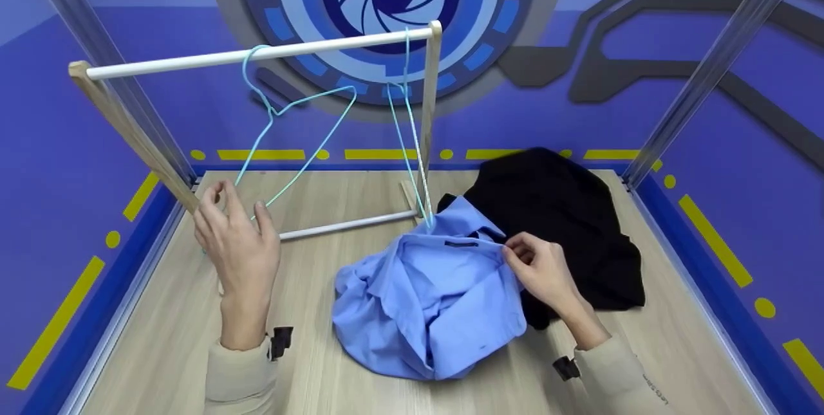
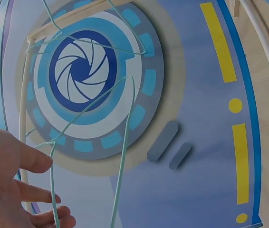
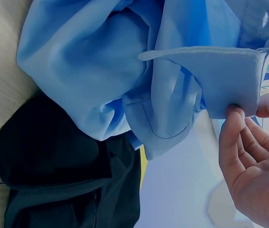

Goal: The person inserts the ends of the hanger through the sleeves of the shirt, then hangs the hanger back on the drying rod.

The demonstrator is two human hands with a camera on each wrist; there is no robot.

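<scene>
A blue collared shirt [image 1: 444, 312] lies bunched on the table in the head view. My right hand [image 1: 547, 273] pinches its collar at the right end; in the right wrist view the fingers of that hand [image 3: 255, 156] hold the edge of the blue cloth [image 3: 215, 76]. My left hand [image 1: 241, 248] is raised at the left beside a turquoise hanger [image 1: 315, 151] hooked on the rack's bar, its fingers loosely bent. From the left wrist, the hand [image 2: 20, 180] appears beside the hanger wire [image 2: 120, 166], with fingers apart; whether they touch it I cannot tell.
The rack's white top bar [image 1: 322, 46] spans two wooden posts. Another turquoise hanger [image 1: 412, 125] hangs at its right end, its lower part reaching the blue shirt's collar. A black garment [image 1: 560, 222] lies behind and right of the blue shirt. Metal-framed walls surround the table [image 1: 309, 350].
</scene>
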